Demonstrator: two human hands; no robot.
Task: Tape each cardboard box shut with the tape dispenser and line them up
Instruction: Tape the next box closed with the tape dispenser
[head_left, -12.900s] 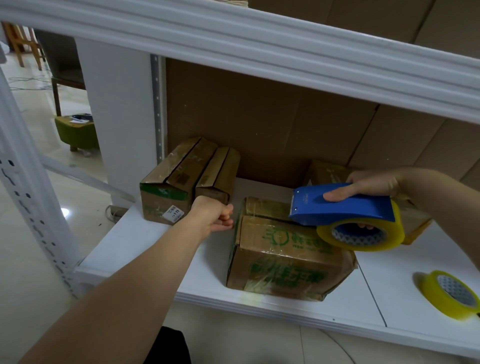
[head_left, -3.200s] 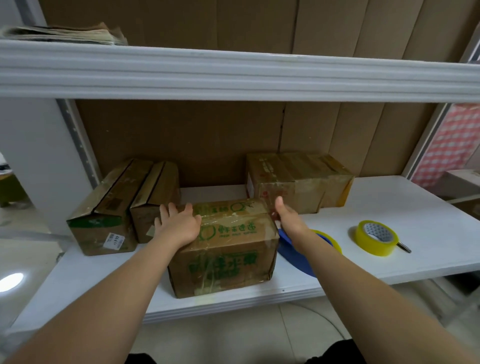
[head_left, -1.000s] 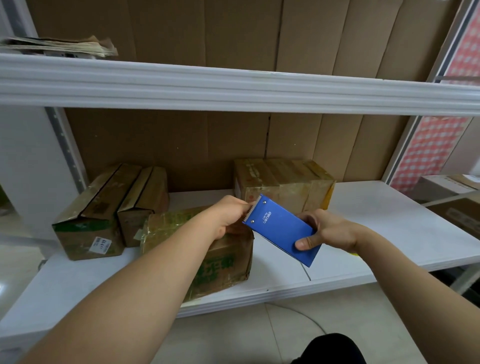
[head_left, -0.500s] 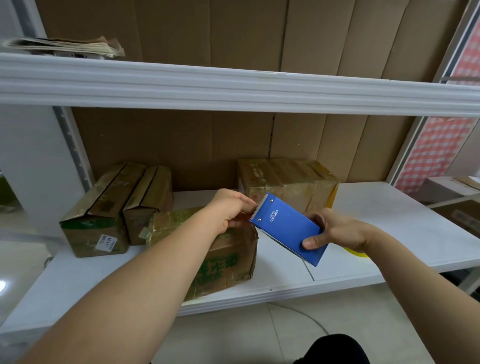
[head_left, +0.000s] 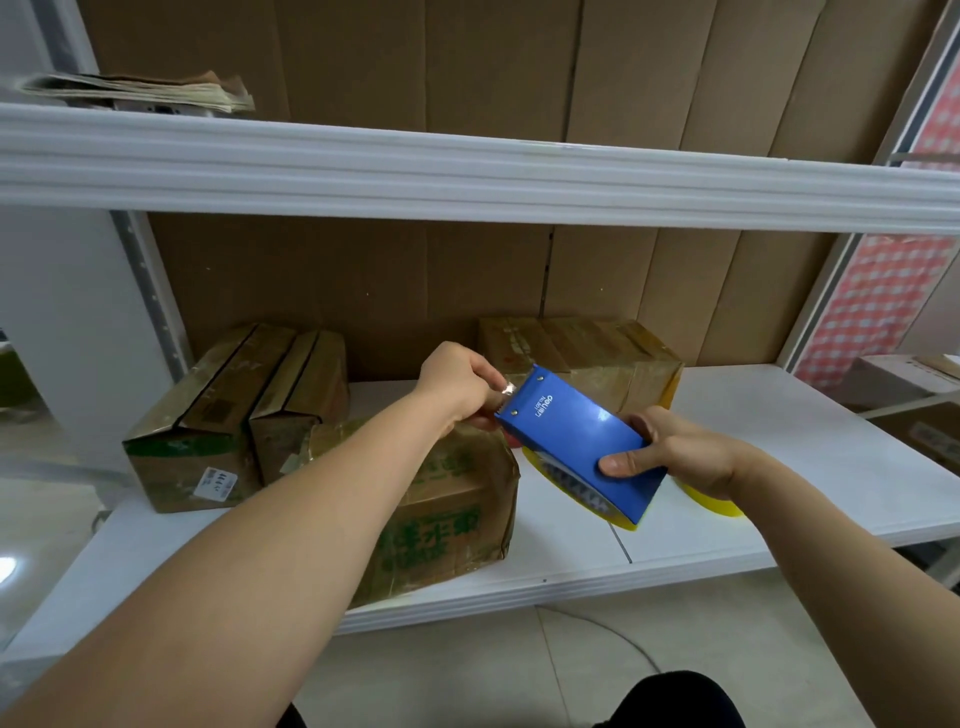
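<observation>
My right hand (head_left: 675, 452) grips the blue tape dispenser (head_left: 576, 441) with its yellow roll, held tilted above the white shelf (head_left: 779, 457). At the dispenser's toothed end my left hand (head_left: 460, 384) pinches the loose end of the tape (head_left: 506, 388). Below my left forearm sits a cardboard box with green print (head_left: 441, 514), wrapped in tape. Two narrow boxes (head_left: 234, 410) lie side by side at the back left. A wider box (head_left: 587, 358) stands at the back, behind the dispenser.
A spare yellow tape roll (head_left: 709, 499) lies on the shelf, mostly hidden behind my right hand. An upper shelf (head_left: 467, 171) hangs overhead with a stack of papers (head_left: 140, 93). A brown cardboard wall (head_left: 363, 280) backs the shelf. More boxes (head_left: 914, 379) stand at the far right.
My left hand has taken hold of the tape end at the blade. The dispenser has shifted slightly lower and to the right in my right hand. The boxes have not moved.
</observation>
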